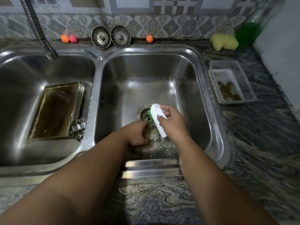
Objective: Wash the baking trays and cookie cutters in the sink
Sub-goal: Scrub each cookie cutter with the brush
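Note:
Both hands are low in the right sink basin (201,101), near its drain (146,115). My right hand (172,123) grips a white scrub brush (158,120) with green bristles. My left hand (138,135) is closed around a small metal item (154,135), blurred and mostly hidden; the brush touches it. In the left basin (19,75) stands a stack of brown-stained rectangular baking trays (55,111). Metal cookie cutters (79,129) lie at the stack's right front corner.
A flexible metal tap (40,34) hangs over the left basin. Two sink strainers (111,37) lean against the tiled wall with small orange and pink balls (69,38). On the right counter sit a dirty plastic container (230,83), a yellow sponge (224,41) and a green-liquid bottle (250,33).

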